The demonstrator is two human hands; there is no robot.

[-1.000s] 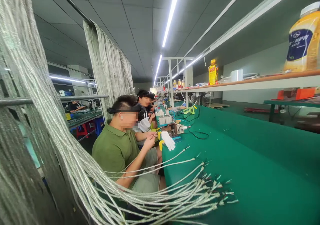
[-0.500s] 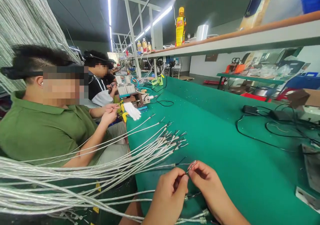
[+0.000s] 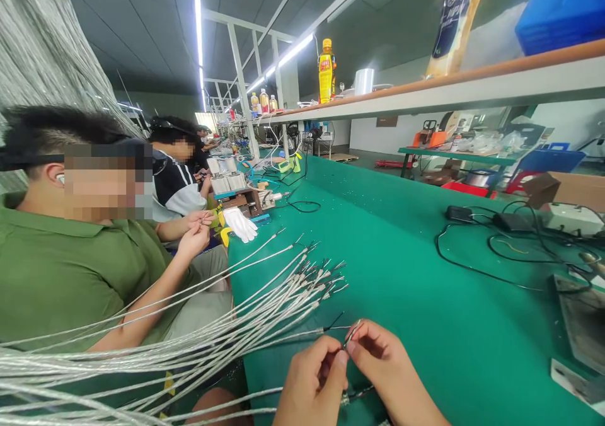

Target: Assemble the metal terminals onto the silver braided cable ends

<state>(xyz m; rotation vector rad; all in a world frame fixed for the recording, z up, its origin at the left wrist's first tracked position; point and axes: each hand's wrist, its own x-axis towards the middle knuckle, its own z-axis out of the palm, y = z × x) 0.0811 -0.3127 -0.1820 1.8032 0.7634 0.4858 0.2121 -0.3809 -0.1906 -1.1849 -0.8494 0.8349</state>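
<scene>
**Two hands pinching a cable tip over a green bench**

Left hand [image 3: 312, 380] and right hand [image 3: 390, 366] — both closed on a slim metal cable tip [image 3: 352, 333], held just above the bench [image 3: 425, 300]. Braided cables [image 3: 246, 328] fanned across it — a seated co-worker [image 3: 70, 268] beyond.

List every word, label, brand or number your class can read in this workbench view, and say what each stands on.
None can be read with certainty.
Dark label on the large bottle on the shelf: lettering too blurred to read.
Red label on the yellow bottle: too small to read.
</scene>
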